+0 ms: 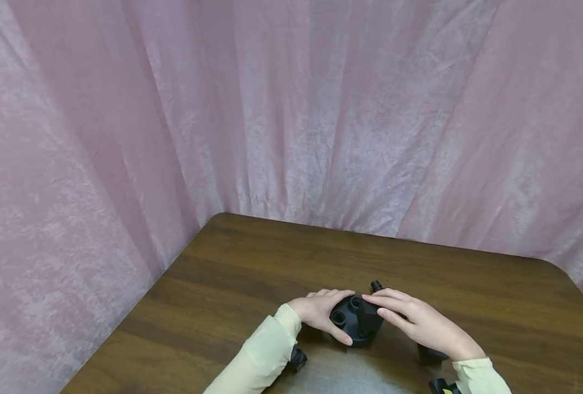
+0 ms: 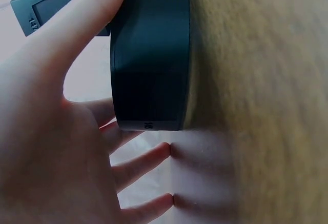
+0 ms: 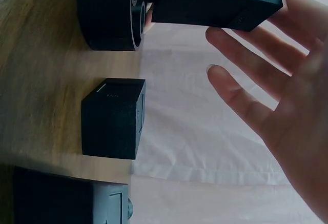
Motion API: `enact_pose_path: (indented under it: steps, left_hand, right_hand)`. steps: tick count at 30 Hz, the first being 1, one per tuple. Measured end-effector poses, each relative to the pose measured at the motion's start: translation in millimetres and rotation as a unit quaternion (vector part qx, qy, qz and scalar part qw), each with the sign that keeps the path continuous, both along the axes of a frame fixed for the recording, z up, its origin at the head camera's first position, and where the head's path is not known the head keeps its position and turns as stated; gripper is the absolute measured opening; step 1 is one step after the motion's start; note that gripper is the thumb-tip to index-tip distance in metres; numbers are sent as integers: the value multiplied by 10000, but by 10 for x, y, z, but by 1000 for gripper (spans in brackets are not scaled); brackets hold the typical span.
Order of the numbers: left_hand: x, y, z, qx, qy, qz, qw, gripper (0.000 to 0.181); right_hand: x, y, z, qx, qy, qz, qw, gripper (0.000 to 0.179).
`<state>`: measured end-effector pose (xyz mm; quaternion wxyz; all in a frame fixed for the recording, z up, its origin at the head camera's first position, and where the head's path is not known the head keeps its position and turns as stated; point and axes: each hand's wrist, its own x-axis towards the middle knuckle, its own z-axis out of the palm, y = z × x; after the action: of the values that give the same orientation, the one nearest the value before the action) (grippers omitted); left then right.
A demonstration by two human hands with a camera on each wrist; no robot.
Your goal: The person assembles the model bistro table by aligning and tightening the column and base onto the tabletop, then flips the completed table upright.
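1. pink curtain (image 1: 291, 109) filled most of your view
2. wooden table (image 1: 252, 257) stood in front of it
3. your right hand (image 1: 421, 323) had its fingers pretty straight and a bit spread, tips by the numbered black block (image 1: 368, 319)
4. your left hand (image 1: 319, 311) was kinda wrapped round the round black base (image 1: 350, 323), thumb on the near side
5. that base sat on the table between your hands
6. the block stuck up from it on a little neck

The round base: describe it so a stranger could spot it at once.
On the brown table, find the left hand; its thumb and fingers curve round the black round base. Its disc shape and open ring sockets set it apart from the angular black block on top.
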<state>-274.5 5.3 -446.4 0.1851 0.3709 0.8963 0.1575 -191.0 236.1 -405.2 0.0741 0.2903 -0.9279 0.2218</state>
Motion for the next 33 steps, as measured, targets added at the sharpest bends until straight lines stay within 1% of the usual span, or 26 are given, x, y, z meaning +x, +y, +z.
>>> enact_pose_path:
  steps: [5,11,13,15,16,18,21,22,24,27,33]
  left_hand:
    - [1,-5,-13,51,-23,-40,10000,96]
    - [7,-26,-25,59,-2,-57,10000,95]
    - [6,-26,-23,53,-6,-63,10000,94]
    - [4,-19,-22,42,13,-76,10000,94]
    - [2,-16,-20,36,31,-85,10000,94]
    - [-6,-8,-17,23,74,-105,9999,94]
    - [4,-14,-21,22,50,-111,9999,94]
    - [3,-14,-21,27,26,-113,9999,94]
    - [5,-14,-16,36,-26,-115,9999,94]
    - [3,-12,-8,33,-86,-111,9999,94]
    - [-6,-15,4,47,-95,-85,9999,94]
  right_hand:
    - [1,16,12,-71,-131,84,9999,35]
    - [-17,13,-2,-317,-403,408,9979,34]
    - [-22,19,-8,-415,-438,445,9972,33]
    - [-22,32,-14,-436,-306,448,9976,31]
    - [-24,41,-15,-452,-167,497,9976,31]
    - [-31,57,-11,-515,120,693,9962,33]
    - [-34,68,-23,-601,473,1046,9916,39]
    - [-36,74,-26,-629,539,1183,9895,41]
    - [-37,84,-32,-638,504,1289,9883,42]
    - [-35,93,-37,-563,436,1186,9904,40]
    - [-39,54,-13,-547,202,579,9966,35]
